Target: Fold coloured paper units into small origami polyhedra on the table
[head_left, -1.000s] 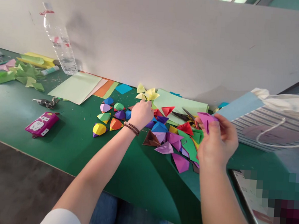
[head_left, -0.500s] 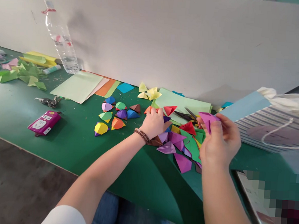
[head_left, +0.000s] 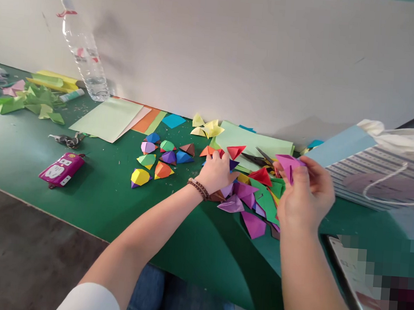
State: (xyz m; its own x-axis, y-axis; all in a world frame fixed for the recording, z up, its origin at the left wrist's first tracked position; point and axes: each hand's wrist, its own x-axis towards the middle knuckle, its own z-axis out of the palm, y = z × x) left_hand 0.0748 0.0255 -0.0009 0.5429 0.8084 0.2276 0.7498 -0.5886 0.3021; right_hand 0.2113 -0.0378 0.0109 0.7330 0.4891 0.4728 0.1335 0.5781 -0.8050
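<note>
In the head view, my right hand pinches a purple folded paper piece, raised above the right side of a pile. My left hand, with a beaded bracelet at the wrist, reaches palm down over the pile's left part. Its thumb stands apart from the fingers, whose tips are partly hidden among red and blue pieces. Around it lie an orange-red folded piece, a red one and a dark blue one. Purple pieces and a green piece lie between my hands.
Two-coloured paper shapes sit left of my left hand. Scissors lie on pale green sheets. Farther left are a water bottle, keys and a magenta packet. At right are a paper bag and a phone.
My left hand has shifted slightly right and down over the pile, uncovering more of the orange-red piece. My right hand still holds the purple folded paper in nearly the same place.
</note>
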